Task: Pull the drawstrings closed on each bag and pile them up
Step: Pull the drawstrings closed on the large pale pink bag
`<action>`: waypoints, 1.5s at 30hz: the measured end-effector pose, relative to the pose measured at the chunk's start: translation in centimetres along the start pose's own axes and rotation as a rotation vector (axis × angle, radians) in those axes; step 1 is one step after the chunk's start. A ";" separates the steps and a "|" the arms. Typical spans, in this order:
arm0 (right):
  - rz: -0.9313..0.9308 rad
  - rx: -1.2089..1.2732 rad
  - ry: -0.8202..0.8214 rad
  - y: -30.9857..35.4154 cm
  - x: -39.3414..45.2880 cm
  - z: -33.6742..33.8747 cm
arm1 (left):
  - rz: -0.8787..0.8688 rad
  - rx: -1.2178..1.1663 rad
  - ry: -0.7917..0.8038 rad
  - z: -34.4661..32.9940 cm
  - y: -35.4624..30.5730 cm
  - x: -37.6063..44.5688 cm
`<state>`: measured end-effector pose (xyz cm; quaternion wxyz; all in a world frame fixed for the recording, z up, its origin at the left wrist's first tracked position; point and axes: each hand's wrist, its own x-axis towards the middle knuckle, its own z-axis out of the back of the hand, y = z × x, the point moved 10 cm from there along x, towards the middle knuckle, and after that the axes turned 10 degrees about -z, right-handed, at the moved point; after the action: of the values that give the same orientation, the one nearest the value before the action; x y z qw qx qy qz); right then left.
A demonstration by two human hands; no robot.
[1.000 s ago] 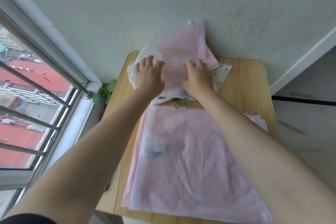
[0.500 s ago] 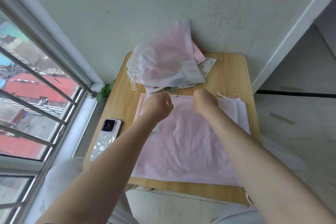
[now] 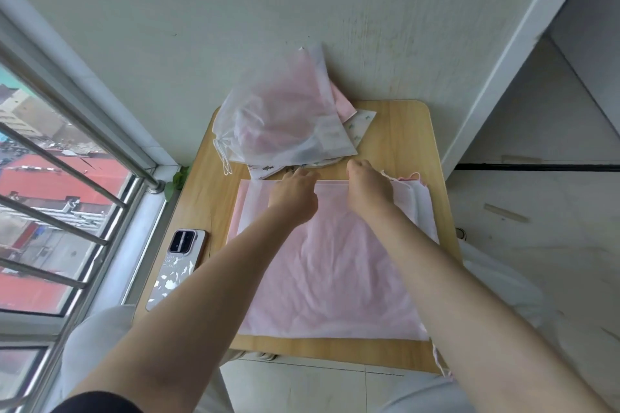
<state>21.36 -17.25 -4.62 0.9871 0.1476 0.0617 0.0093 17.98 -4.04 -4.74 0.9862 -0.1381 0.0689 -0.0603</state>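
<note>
While both hands, left hand (image 3: 295,193) and right hand (image 3: 367,186), curl at the top hem of the pink bag (image 3: 322,265) flat on the counter (image 3: 402,144), their grip is hidden. Uneven pulling could drag it into the pile (image 3: 285,124) or bunch the hem.

flat bag (image 3: 330,265) before pile (image 3: 285,124), phone (image 3: 176,265) left

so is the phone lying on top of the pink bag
No, the phone lies on the bare wood of the table, to the left of the pink bag and apart from it.
</note>
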 end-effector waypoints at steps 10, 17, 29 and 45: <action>0.046 0.105 -0.030 -1.8 1.1 0.1 | -0.022 0.092 0.087 -2.6 -1.0 2.3; 0.070 0.045 -0.038 -1.7 1.2 0.8 | -0.001 0.236 0.047 -1.7 -1.5 2.2; 0.382 0.236 0.345 12.3 -3.6 -4.0 | 0.449 -0.297 0.306 -0.1 7.7 -5.2; 0.413 0.324 0.543 17.5 -10.6 -7.6 | 0.654 -1.084 -0.393 1.3 15.4 -8.3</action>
<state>9.94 1.32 -5.41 0.8761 0.3033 0.2904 0.2371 11.59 12.10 -6.87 0.7387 -0.5952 -0.0533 0.3117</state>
